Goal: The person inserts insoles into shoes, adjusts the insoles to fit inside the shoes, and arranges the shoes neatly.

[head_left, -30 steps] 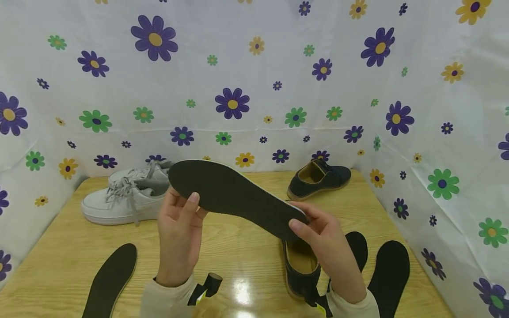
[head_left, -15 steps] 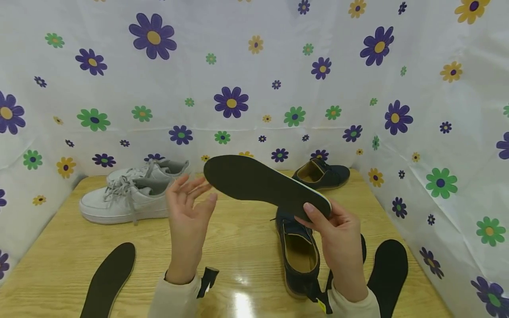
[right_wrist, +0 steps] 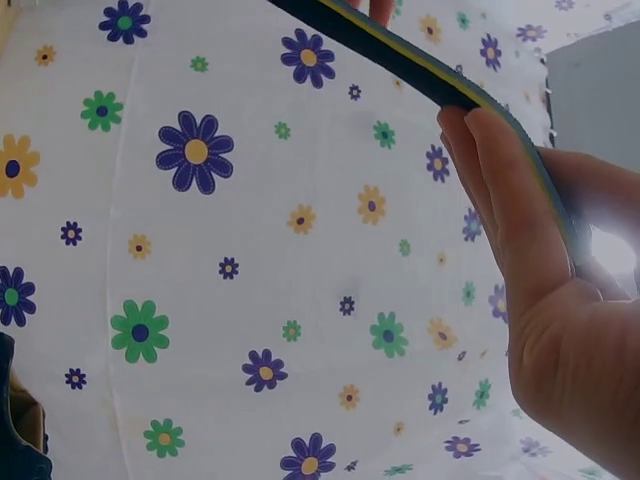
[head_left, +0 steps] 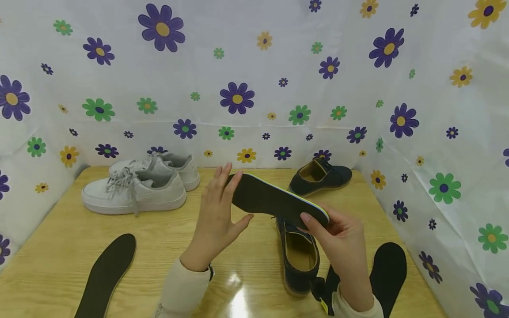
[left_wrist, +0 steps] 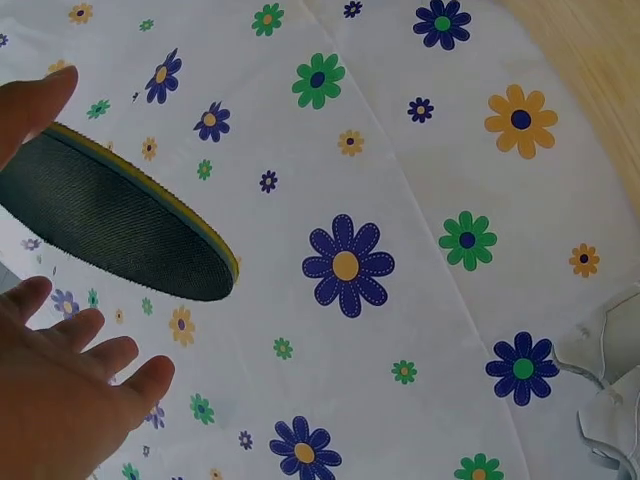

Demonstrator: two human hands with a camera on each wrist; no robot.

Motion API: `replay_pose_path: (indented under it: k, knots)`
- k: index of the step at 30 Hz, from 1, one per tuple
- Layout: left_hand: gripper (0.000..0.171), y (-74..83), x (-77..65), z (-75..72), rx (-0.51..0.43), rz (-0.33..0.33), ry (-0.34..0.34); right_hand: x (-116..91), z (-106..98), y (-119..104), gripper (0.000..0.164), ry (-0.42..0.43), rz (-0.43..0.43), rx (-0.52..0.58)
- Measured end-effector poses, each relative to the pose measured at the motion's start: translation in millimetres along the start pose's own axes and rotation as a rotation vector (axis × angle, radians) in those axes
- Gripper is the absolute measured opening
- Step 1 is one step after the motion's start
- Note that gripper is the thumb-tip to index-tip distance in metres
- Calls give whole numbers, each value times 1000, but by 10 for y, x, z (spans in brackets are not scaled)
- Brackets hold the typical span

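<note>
My right hand (head_left: pixel 343 247) pinches one end of a black insole (head_left: pixel 274 198), thumb on the dark face and fingers behind. Held in the air and slanting up to the left, the insole shows a thin yellow-and-blue layered edge. At its other end is my left hand (head_left: pixel 218 216), fingers spread and straight, overlapping the tip in the head view. The left wrist view has the insole's end (left_wrist: pixel 120 215) between thumb and fingers, with a gap to the fingers below. Beneath the insole stands a dark navy lace-up shoe (head_left: pixel 296 282), its tan inside showing and its toe partly covered.
A second navy shoe (head_left: pixel 334 177) stands at the back right of the wooden table (head_left: pixel 222 238). White sneakers (head_left: pixel 135 196) sit at the back left. One black insole (head_left: pixel 107 274) lies at the left, another (head_left: pixel 389 274) at the right, with a further dark one partly behind my right wrist.
My left hand has let go of the insole's end, drawn back, then turned and come up to it with straight fingers. The right hand keeps its pinch; the insole has shifted right.
</note>
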State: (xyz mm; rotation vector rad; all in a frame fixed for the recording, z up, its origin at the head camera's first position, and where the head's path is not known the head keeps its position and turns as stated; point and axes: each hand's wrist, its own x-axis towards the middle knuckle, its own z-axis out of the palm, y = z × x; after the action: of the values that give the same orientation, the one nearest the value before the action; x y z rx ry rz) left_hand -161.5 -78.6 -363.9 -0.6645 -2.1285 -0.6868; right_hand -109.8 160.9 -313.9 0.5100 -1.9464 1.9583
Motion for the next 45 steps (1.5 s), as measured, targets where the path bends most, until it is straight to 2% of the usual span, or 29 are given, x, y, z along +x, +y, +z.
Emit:
replay_pose_path:
  k: [5, 8, 10, 15, 17, 20, 23, 26, 29, 35, 38, 41, 43, 45]
  knots:
    - [116, 16, -16, 47, 0, 30, -114, -49, -49, -23, 17, -74, 0, -118]
    - [111, 19, -24, 51, -10, 36, -156, -50, -78, -14, 16, -117, -34, -194]
    - [105, 21, -29, 53, -26, 33, -172, -40, -87, 0, 25, -114, -68, -299]
    - [96, 42, -33, 60, -57, -5, -177, 24, -53, 66, 63, 1, -287, -737]
    - [94, 70, -38, 83, -49, -14, -193, 27, -36, 100, 72, 12, -396, -871]
    - [91, 119, -40, 121, -12, 2, -245, 5, 20, 157, 77, -77, -507, -1002]
    - [87, 180, -10, 161, 29, 45, -300, -22, 109, 247, 81, -191, -567, -1129]
    - [81, 250, 56, 203, 62, 103, -343, -34, 183, 359, 85, -245, -556, -1286]
    - [74, 313, 124, 248, 76, 162, -378, -34, 198, 452, 85, -230, -503, -1400]
    - [68, 375, 227, 348, 70, 254, -442, -37, 122, 517, 85, -192, -454, -1502]
    - [64, 363, 287, 430, 54, 287, -465, -21, 83, 533, 83, -196, -423, -1526]
    - [65, 332, 342, 515, 31, 300, -486, 16, 27, 550, 73, -187, -371, -1491]
    - [72, 319, 368, 563, 15, 283, -485, 48, -44, 555, 66, -164, -333, -1435]
    - [79, 319, 372, 607, -19, 238, -446, 88, -151, 551, 57, -140, -280, -1372]
